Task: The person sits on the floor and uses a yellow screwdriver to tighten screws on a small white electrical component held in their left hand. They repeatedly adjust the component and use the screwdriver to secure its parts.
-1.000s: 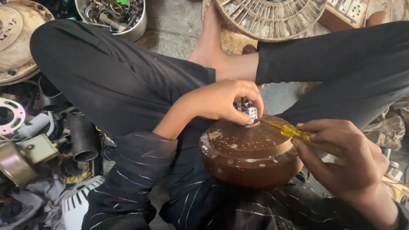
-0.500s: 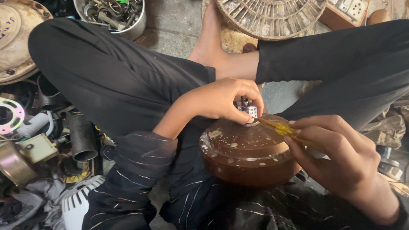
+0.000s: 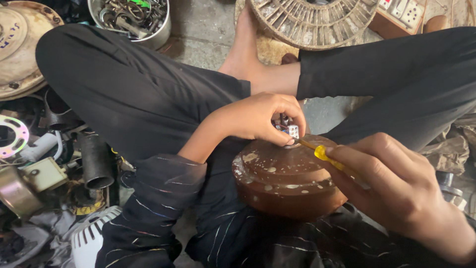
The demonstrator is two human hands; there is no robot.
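Right hand (image 3: pixel 396 183) around one screwdriver (image 3: pixel 322 153)

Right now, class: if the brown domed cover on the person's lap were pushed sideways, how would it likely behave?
The brown domed cover looks rigid and probably metal, so fairly heavy. It rests on soft trousers, so it may rock or tip. The left hand steadies only the small part on top.

I am seeing through one head camera, looking steeply down and close onto the lap; the brown dome (image 3: pixel 287 178) is sitting near centre, the metal bowl (image 3: pixel 130 20) lying at eleven o'clock.
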